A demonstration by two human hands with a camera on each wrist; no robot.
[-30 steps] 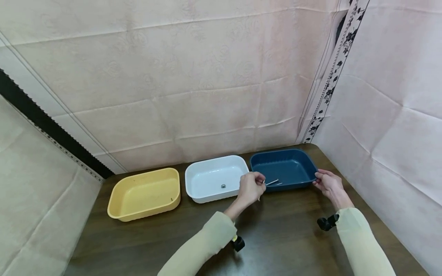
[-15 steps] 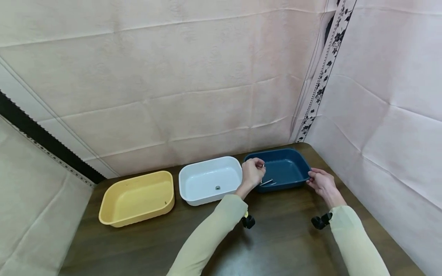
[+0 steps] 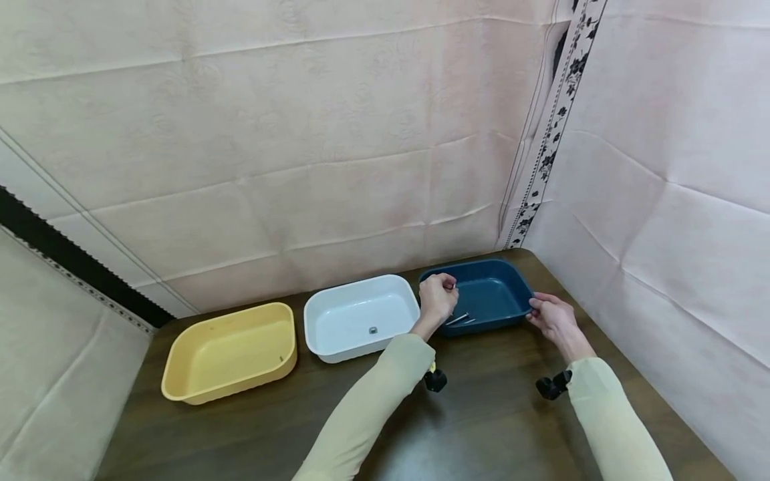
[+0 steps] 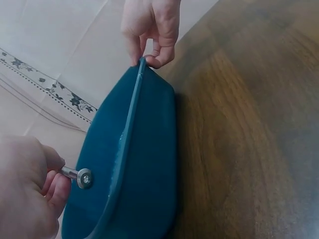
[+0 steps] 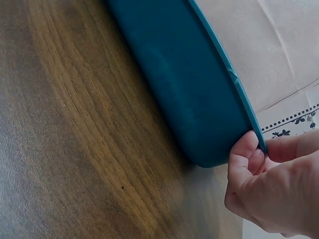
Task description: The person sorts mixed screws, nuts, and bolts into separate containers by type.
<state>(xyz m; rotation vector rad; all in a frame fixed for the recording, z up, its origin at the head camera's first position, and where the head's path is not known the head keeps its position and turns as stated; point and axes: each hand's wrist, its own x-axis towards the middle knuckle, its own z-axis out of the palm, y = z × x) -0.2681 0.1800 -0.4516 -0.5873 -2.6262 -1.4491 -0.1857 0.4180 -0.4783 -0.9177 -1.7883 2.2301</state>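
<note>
My left hand [image 3: 437, 299] is over the left end of a dark blue plastic basin [image 3: 494, 292]. Its thumb and fingers pinch a silver bolt [image 4: 83, 178] by the shank; in the left wrist view the flat socket head points away from the fingers. Below that hand in the head view, long thin metal bolts [image 3: 458, 318] lie inside the basin near its front left. At the basin's right end my right hand [image 5: 274, 184] grips the rim between thumb and fingers. The tip of the bolt's shank is hidden in the left fingers.
Left of the blue basin stands a white basin [image 3: 355, 317] with a small metal piece [image 3: 373, 330] in it. Farther left is a yellow basin [image 3: 228, 347] holding a tiny dark piece [image 3: 281, 359]. The brown wooden table [image 3: 481, 414] meets cloth-covered walls [image 3: 337, 133] behind and beside.
My left hand has moved from the blue basin's front left edge to above its inside, carrying the bolt. The right hand keeps its grip on the rim. The head view has turned slightly right.
</note>
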